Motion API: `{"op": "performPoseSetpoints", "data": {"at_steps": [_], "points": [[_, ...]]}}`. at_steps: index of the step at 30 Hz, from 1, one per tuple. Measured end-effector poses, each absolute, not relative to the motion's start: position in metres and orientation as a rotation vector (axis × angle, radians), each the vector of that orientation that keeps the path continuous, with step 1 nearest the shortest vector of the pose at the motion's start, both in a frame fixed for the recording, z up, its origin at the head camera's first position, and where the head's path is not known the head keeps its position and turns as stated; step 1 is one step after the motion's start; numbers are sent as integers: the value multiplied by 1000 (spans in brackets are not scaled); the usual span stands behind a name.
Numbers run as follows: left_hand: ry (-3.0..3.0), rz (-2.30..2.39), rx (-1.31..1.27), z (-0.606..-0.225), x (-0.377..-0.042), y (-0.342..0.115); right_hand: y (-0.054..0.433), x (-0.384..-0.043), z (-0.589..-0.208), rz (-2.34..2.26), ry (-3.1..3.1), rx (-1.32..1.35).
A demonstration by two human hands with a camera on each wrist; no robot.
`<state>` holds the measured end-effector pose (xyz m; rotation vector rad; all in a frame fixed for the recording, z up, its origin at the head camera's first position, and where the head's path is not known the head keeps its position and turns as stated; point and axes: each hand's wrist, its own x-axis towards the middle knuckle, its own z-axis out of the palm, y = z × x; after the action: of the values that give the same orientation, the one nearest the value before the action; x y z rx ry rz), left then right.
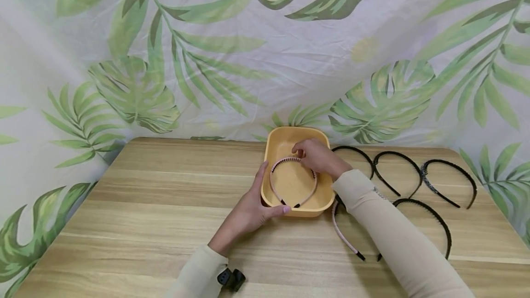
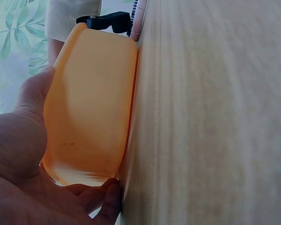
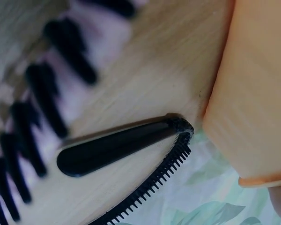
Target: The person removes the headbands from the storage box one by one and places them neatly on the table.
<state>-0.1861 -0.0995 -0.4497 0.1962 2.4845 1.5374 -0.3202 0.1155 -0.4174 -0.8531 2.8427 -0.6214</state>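
A yellow plastic bin [image 1: 296,211] stands toward the back of the table, a pink headband [image 1: 272,183] with dark teeth and black tips inside it. My left hand [image 1: 251,203] grips the bin at its near left corner, thumb along the front rim. In the left wrist view its fingers [image 2: 91,197] curl around the bin's base. Over the right side of the bin reaches my right hand [image 1: 318,154], fingers bent right by the toothed top of the pink headband. The hand covers part of that band, and I cannot tell whether it pinches it.
Black headbands [image 1: 398,154] lie at the right, one with a patterned section [image 1: 426,178]. A second pink headband [image 1: 348,241] lies beside the bin, partly under the right forearm. A leaf-print cloth [image 1: 232,82] hangs behind the wooden table [image 1: 145,224].
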Motion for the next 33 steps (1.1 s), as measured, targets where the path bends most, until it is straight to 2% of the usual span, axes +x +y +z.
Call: {"op": "performPoseSetpoints", "data": {"at_steps": [33], "points": [[2483,1543,204,-449,-186,-100,116,-320,-421,-710,2841,-870]]}}
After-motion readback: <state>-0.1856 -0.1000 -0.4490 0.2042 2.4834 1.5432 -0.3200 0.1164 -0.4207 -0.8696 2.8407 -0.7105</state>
